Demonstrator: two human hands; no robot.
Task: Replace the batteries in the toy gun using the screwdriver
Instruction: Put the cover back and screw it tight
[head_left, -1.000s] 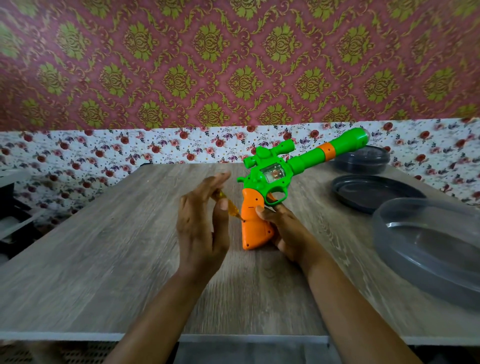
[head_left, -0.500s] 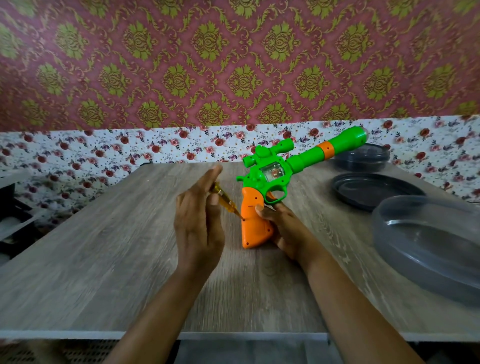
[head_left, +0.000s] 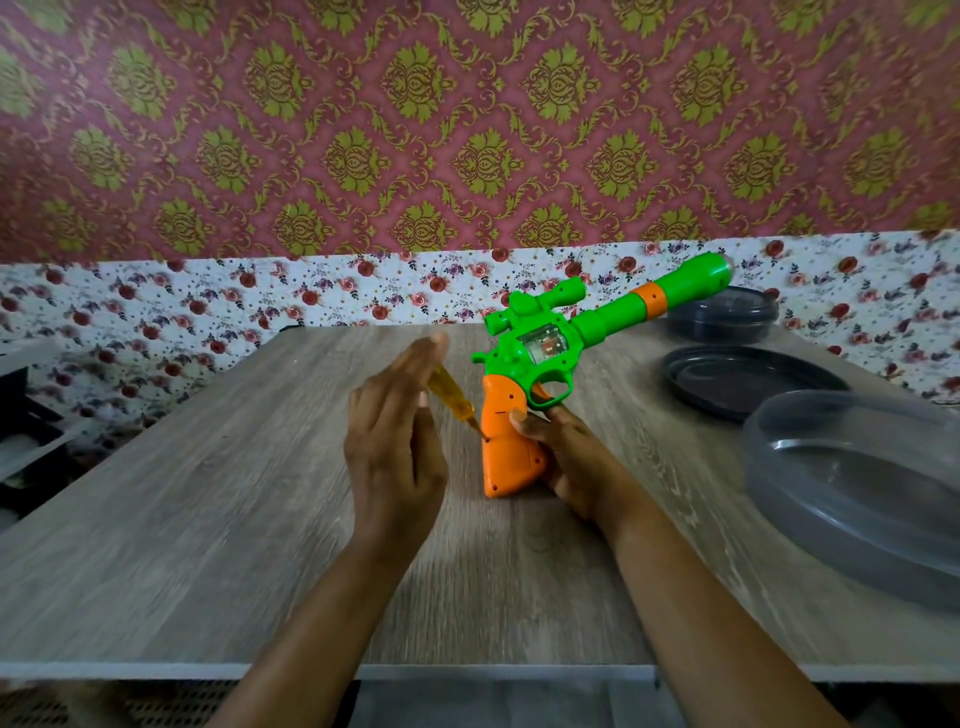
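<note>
While its orange grip (head_left: 506, 457) stands end-down on the table (head_left: 208, 519), the toy gun (head_left: 550, 345) points its green barrel up and away to the right, near the middle of the tabletop. The right hand (head_left: 576, 462) grasps the orange grip from the right and from behind, with its fingers curled round it. One fingertip presses on the near face just below the trigger guard.

The screwdriver (head_left: 451, 395), which has a clear yellow handle, slants down to the right. Its tip meets the left edge of the orange grip about halfway up. The left hand (head_left: 395, 452) stands on edge with its fingers straight and together, and pinches the screwdriver between those fingers and the thumb. The top of the tool is hidden behind the fingers.

To the right of the gun lies a dark shallow tray (head_left: 748, 376). A dark round tub (head_left: 724, 317) sits behind it, close to the wall. A large clear plastic lid (head_left: 857, 488) lies at the table's right edge. Behind the table, flowered wallpaper (head_left: 260, 301) covers the lower wall.
</note>
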